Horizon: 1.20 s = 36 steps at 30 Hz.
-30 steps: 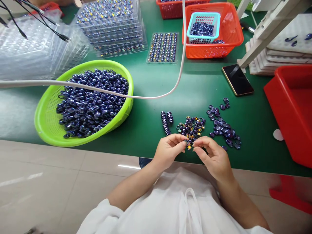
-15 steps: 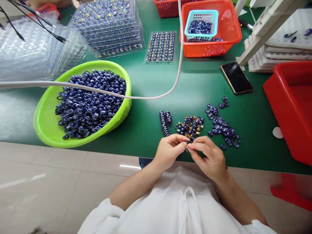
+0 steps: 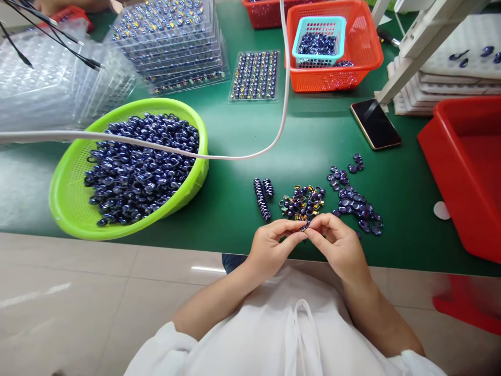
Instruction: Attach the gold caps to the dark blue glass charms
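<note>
The right hand (image 3: 345, 251) has met the left hand (image 3: 271, 247), their grip pinching a small, glossy, dark piece (image 3: 304, 227).

Brt light, glare on tbl (image 3: 242, 130) & floor (image 3: 86, 313), wide-angle edge distortion

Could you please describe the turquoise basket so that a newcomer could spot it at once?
Far across the green table stands an orange basket. Inside it, on the left, sits the smaller turquoise basket, holding dark shiny pieces. Its colour sets it apart from the orange basket around it and the red basket behind.
</note>
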{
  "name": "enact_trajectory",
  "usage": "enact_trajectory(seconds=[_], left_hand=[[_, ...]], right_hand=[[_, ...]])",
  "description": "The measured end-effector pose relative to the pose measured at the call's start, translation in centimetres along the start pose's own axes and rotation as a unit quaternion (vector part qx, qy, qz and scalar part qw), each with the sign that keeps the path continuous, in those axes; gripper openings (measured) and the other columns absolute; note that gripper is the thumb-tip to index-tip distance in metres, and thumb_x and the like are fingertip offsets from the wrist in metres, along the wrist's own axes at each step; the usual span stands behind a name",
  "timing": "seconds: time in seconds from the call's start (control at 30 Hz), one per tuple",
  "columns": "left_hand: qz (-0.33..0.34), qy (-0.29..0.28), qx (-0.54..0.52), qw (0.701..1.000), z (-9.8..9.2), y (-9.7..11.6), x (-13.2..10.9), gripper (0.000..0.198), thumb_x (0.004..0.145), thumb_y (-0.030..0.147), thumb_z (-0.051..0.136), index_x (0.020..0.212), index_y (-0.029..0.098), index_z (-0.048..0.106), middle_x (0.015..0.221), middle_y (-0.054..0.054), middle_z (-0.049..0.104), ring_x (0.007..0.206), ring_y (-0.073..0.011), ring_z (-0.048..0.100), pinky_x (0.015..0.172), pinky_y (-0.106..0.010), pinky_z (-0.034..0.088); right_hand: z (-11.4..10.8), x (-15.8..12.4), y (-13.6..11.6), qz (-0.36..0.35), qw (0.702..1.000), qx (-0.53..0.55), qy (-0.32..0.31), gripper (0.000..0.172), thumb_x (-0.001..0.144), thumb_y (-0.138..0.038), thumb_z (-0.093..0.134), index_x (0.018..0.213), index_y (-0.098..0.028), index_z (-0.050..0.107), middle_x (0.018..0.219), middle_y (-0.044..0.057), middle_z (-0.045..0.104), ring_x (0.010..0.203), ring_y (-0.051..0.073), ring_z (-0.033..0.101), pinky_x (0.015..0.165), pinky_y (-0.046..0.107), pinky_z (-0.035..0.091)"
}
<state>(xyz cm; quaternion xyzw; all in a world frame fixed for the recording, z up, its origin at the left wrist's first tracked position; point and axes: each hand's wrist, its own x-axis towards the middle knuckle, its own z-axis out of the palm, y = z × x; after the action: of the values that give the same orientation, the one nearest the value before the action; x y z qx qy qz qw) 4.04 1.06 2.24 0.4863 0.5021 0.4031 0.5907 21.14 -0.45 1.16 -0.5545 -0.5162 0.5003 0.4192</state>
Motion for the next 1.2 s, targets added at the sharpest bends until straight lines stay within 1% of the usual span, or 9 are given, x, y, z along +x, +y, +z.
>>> enact_trajectory(seconds=[0.13,0.23,0.4,0.5,0.63,0.77,0.83,1.07,1.2], left_hand=[[-0.057,-0.028,-0.074,0.995,-0.3,0.5,0.3,0.017,0.078,0.029,0.079,0.089,0.016,0.081,0.082,-0.006,0.077,0.074,-0.0166,0.07,0.071,-0.026,0.057],[-0.091,-0.03,-0.12,0.988,-0.6,0.7,0.6,0.018,0.075,0.03,0.082,0.086,0.016,0.08,0.075,-0.004,0.075,0.068,-0.014,0.066,0.065,-0.024,0.053],[-0.105,-0.007,-0.177,0.978,-0.7,0.3,1.0,0.021,0.071,0.031,0.083,0.084,0.015,0.079,0.076,-0.005,0.076,0.064,-0.0132,0.062,0.065,-0.025,0.051],[-0.111,-0.001,-0.202,0.973,-0.6,0.3,1.1,0.019,0.071,0.028,0.083,0.084,0.015,0.079,0.076,-0.005,0.076,0.064,-0.0121,0.061,0.066,-0.025,0.049],[-0.138,-0.003,-0.234,0.962,-0.3,0.5,1.1,0.017,0.07,0.026,0.084,0.082,0.015,0.079,0.074,-0.004,0.077,0.063,-0.0107,0.062,0.064,-0.022,0.048],[-0.164,-0.012,-0.245,0.955,-0.2,0.7,1.1,0.019,0.068,0.025,0.086,0.081,0.014,0.079,0.074,-0.004,0.077,0.064,-0.0109,0.064,0.066,-0.023,0.049],[-0.169,-0.01,-0.25,0.953,-0.2,0.8,1.1,0.021,0.067,0.025,0.087,0.082,0.013,0.079,0.074,-0.004,0.076,0.066,-0.0115,0.065,0.067,-0.023,0.05],[-0.214,-0.035,-0.265,0.94,-0.6,1.1,1.1,0.027,0.064,0.026,0.09,0.083,0.011,0.078,0.068,-0.004,0.073,0.06,-0.0109,0.064,0.063,-0.023,0.051],[-0.228,-0.055,-0.265,0.935,-0.8,1.0,1.2,0.028,0.065,0.027,0.089,0.084,0.011,0.078,0.073,-0.006,0.075,0.062,-0.0125,0.066,0.063,-0.025,0.053]], right_hand=[[-0.2,-0.1,-0.1,0.0,0.999,0.021,-0.028,0.01,0.093,-0.033,0.065,0.092,-0.024,0.064,0.082,-0.002,0.062,0.073,0.012,0.06,0.067,0.023,0.05],[-0.3,-0.3,0.0,-0.044,0.999,0.016,-0.026,0.006,0.095,-0.03,0.063,0.097,-0.025,0.066,0.085,-0.001,0.063,0.074,0.012,0.061,0.067,0.023,0.051],[-0.5,-0.9,0.4,-0.102,0.993,-0.055,0.005,0.005,0.094,-0.025,0.062,0.099,-0.026,0.065,0.088,0.0,0.063,0.076,0.014,0.062,0.069,0.026,0.052],[-0.4,-1.1,0.5,-0.16,0.983,-0.085,0.01,0.012,0.093,-0.017,0.063,0.102,-0.026,0.064,0.088,0.001,0.063,0.077,0.014,0.062,0.069,0.028,0.053],[-0.4,-1.0,0.3,-0.304,0.938,-0.165,-0.004,0.038,0.09,-0.004,0.061,0.118,-0.029,0.064,0.092,0.002,0.061,0.078,0.013,0.061,0.069,0.027,0.054],[-0.6,-0.8,-0.2,-0.38,0.885,-0.267,-0.029,0.044,0.091,-0.004,0.057,0.124,-0.033,0.065,0.096,0.003,0.059,0.08,0.014,0.062,0.07,0.03,0.057],[-0.7,-0.6,-0.3,-0.392,0.872,-0.291,-0.039,0.045,0.091,-0.006,0.057,0.126,-0.032,0.064,0.097,0.004,0.061,0.084,0.016,0.064,0.073,0.031,0.058],[-1.4,-0.5,-0.2,-0.401,0.87,-0.269,-0.101,0.051,0.091,-0.004,0.057,0.137,-0.025,0.056,0.109,0.009,0.072,0.101,0.019,0.07,0.085,0.034,0.061],[-1.6,-0.5,-0.2,-0.412,0.868,-0.253,-0.109,0.049,0.09,-0.005,0.058,0.134,-0.025,0.058,0.107,0.008,0.074,0.097,0.02,0.072,0.082,0.034,0.061]])
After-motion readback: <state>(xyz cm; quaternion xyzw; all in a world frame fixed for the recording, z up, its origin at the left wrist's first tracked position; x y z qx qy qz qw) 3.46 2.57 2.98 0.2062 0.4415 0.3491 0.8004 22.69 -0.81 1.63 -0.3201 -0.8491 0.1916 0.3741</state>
